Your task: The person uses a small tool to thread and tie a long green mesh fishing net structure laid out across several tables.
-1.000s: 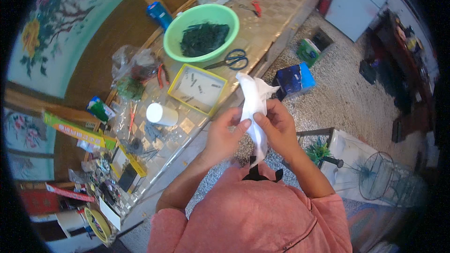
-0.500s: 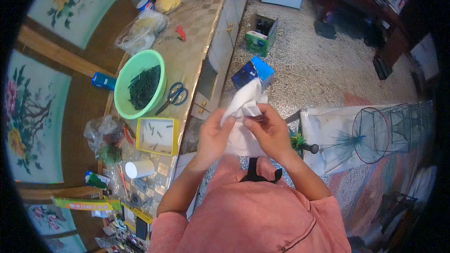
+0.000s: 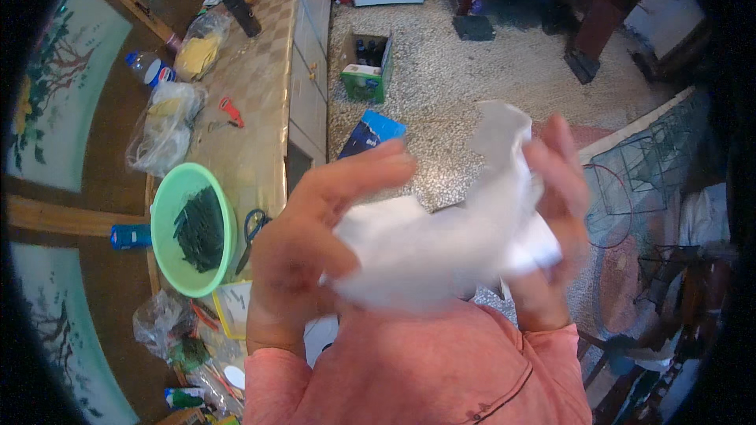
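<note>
Head view: your white sheet [image 3: 441, 260] (paper or cloth, I cannot tell which) is in the air in front of your pink shirt [image 3: 425, 366], blurred and stretched between your two hands. Your left hand [image 3: 299, 244] is at its left edge, index finger and thumb spread apart, the thumb against the sheet; you cannot tell from this whether its other fingers pinch it. Your right hand [image 3: 562, 193] is at the other end, its fingers raised beside the upturned part of the sheet; blur leaves it unclear how firmly they press.

On the counter [image 3: 256, 134] to your left, a pale green bowl [image 3: 167, 224] holds dark green strips [image 3: 200, 230]. Scissors [image 3: 249, 245] lie just beside it, near a yellow-edged tray [image 3: 239, 315] partly hidden by your left forearm. Past your hands, a blue box [image 3: 372, 134] and a green box [image 3: 364, 88] stand on the speckled floor [image 3: 441, 71].
</note>
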